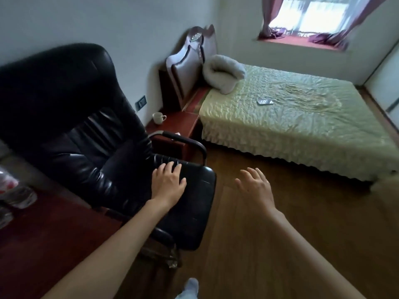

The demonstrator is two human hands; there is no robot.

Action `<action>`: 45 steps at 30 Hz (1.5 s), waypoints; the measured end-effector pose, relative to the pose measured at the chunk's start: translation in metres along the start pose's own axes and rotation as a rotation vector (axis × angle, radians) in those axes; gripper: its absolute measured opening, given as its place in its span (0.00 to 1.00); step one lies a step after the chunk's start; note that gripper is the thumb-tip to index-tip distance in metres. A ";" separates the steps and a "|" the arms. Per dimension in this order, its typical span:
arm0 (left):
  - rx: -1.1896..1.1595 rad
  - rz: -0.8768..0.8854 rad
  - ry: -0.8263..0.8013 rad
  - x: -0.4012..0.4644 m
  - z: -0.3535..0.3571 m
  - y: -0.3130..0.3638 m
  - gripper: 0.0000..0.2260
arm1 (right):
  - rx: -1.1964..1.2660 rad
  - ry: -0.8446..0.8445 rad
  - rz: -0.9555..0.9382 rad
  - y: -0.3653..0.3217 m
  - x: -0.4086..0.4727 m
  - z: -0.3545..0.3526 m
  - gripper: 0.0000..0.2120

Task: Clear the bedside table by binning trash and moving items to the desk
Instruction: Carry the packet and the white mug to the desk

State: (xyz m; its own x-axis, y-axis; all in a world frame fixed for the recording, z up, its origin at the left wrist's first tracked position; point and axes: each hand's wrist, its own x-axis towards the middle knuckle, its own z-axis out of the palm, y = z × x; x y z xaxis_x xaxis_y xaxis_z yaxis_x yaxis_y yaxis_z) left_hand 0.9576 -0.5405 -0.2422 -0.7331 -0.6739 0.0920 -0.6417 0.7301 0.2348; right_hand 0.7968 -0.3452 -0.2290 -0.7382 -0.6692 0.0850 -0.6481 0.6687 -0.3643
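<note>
White cup near bedside table edge, both hands empty

A single wide-angle view looks from the person's head, forward and steeply down, so that both bare forearms run up from the bottom edge and the hands, left hand and right hand, sit close in the lower middle. It faces across a black chair just in front at the left toward the bedside counter behind it, the bed in the middle distance at the right and the window far off at the top. The lens bends the walls and floor at the edges, and no second view shares the scene.
</note>
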 end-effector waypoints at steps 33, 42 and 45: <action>0.033 0.090 -0.141 0.349 0.123 0.255 0.26 | -0.079 -0.068 0.135 0.303 0.328 -0.057 0.23; 0.046 -0.087 -0.162 0.405 0.154 0.235 0.25 | -0.026 -0.213 -0.054 0.300 0.431 -0.007 0.23; 0.034 -0.136 -0.132 0.441 0.162 0.218 0.25 | -0.035 -0.218 -0.148 0.283 0.483 0.011 0.23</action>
State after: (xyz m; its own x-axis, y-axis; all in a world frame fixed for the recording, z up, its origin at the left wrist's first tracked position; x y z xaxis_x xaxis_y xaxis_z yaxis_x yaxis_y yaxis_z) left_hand 0.4583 -0.6600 -0.3069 -0.6606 -0.7478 -0.0663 -0.7427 0.6380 0.2035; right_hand 0.2586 -0.4829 -0.3008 -0.5796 -0.8120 -0.0686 -0.7548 0.5667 -0.3302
